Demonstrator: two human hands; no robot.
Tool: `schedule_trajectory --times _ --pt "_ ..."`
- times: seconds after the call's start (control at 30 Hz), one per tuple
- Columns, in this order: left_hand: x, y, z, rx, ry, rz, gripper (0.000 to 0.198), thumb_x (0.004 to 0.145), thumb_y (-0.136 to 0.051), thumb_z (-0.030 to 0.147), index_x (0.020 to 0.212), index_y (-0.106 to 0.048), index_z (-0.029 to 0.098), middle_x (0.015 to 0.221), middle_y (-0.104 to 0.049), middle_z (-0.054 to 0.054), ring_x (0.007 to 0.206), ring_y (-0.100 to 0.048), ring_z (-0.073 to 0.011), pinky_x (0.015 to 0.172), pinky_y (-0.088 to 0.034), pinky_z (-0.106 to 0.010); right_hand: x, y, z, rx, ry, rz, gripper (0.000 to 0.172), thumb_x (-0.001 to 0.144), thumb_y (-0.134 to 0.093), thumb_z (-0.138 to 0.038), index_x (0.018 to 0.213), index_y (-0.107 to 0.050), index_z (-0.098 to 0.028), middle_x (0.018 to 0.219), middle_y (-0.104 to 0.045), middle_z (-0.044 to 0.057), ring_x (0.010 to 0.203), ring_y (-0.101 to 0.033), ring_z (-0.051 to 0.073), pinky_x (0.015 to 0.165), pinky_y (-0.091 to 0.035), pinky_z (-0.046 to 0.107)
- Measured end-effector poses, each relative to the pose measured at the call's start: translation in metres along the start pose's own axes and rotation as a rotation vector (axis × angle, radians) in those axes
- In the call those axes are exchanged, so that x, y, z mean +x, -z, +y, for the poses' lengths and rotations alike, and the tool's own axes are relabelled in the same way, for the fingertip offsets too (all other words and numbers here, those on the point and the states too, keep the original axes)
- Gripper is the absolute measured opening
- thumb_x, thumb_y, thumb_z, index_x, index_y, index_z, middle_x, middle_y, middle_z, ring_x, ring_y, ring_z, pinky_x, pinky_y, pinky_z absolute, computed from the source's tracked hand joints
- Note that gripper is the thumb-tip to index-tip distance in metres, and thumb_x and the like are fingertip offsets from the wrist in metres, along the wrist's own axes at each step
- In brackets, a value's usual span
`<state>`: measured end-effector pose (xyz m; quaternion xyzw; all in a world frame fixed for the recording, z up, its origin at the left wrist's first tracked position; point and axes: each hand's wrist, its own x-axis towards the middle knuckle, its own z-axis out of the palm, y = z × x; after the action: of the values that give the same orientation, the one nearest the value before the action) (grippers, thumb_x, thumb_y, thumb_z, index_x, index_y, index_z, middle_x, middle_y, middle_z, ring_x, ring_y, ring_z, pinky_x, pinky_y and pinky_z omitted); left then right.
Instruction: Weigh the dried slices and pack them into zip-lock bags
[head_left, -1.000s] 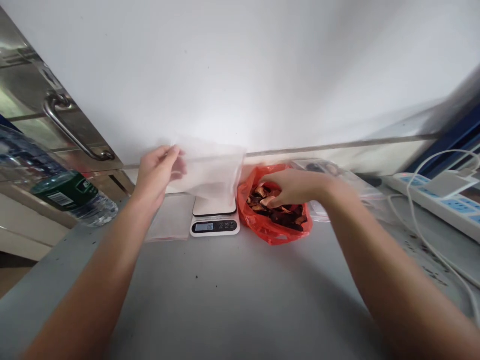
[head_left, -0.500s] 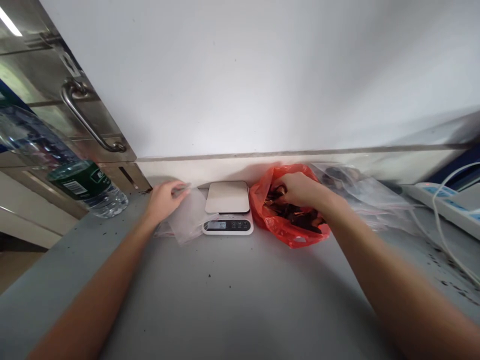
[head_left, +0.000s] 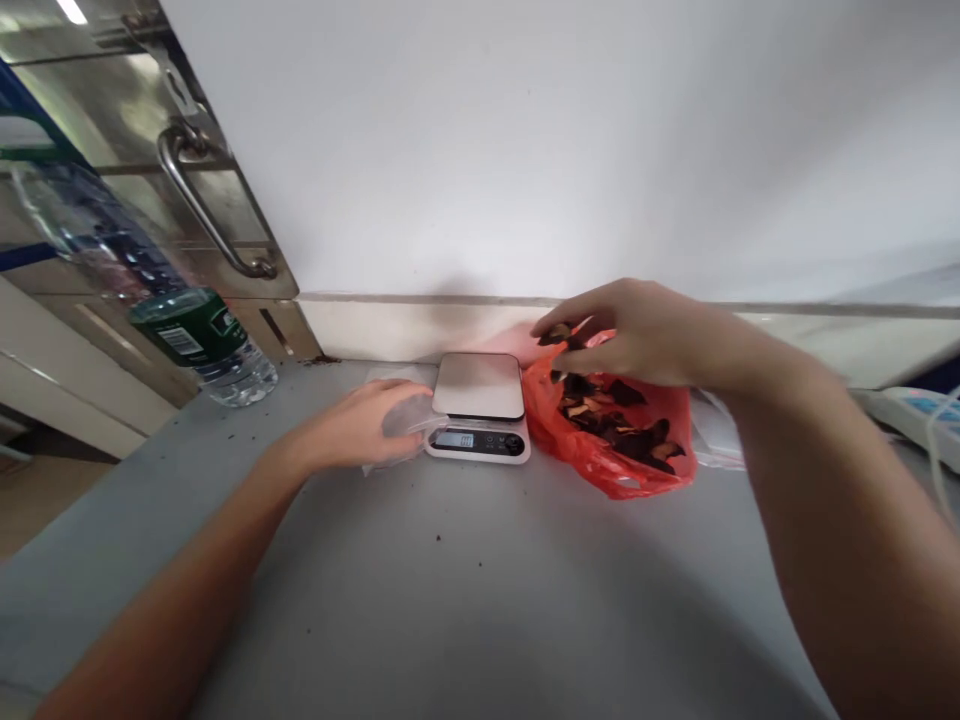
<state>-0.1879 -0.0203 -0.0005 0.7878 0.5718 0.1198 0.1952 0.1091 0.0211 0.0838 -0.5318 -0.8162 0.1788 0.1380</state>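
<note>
A white kitchen scale point(head_left: 478, 388) stands near the wall, its display reading zero and its plate bare. My left hand point(head_left: 364, 425) curls around a clear plastic bag point(head_left: 409, 425) just left of the scale, with the film between thumb and fingers. To the scale's right sits an open red plastic bag point(head_left: 547, 420) filled with dark brown dried pieces point(head_left: 622, 425). Above its left rim, my right hand point(head_left: 630, 335) pinches a few of the dried pieces point(head_left: 556, 335); their exact kind is unclear.
A water bottle point(head_left: 195, 330) with a green label stands at the left table edge, before a metal door handle point(head_left: 214, 220). Clear bags point(head_left: 716, 435) lie behind my right arm. A white device point(head_left: 919, 420) and a cable are at far right. The white wall point(head_left: 480, 150) rises behind.
My right hand has lifted out of the red bag with dried pieces. My left hand has moved right, towards the scale, and curled around the clear bag. The view has shifted slightly.
</note>
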Motion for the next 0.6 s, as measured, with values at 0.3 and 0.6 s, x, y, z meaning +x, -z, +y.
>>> schedule_trajectory --times 0.3,0.6 --pt "-0.014 -0.002 -0.016 -0.036 -0.094 -0.050 0.034 0.087 -0.066 0.053 0.109 -0.067 0.027 0.127 -0.073 -0.007 0.117 -0.067 -0.0335 0.101 -0.052 -0.046 0.058 -0.062 -0.052 -0.222 0.021 -0.309 0.037 0.084 -0.064 -0.006 0.115 -0.079 -0.020 0.104 -0.078 0.009 0.080 -0.069 0.018 0.061 -0.046 0.026" --pt "-0.013 -0.006 -0.014 -0.028 -0.049 -0.079 0.050 0.096 -0.040 0.070 0.100 -0.060 0.025 0.132 -0.067 -0.011 0.123 -0.060 -0.0335 0.103 -0.048 -0.050 0.035 -0.056 -0.044 -0.092 -0.007 -0.217 0.043 0.087 -0.067 -0.016 0.129 -0.074 -0.024 0.123 -0.076 0.009 0.091 -0.071 0.021 0.070 -0.051 0.027"
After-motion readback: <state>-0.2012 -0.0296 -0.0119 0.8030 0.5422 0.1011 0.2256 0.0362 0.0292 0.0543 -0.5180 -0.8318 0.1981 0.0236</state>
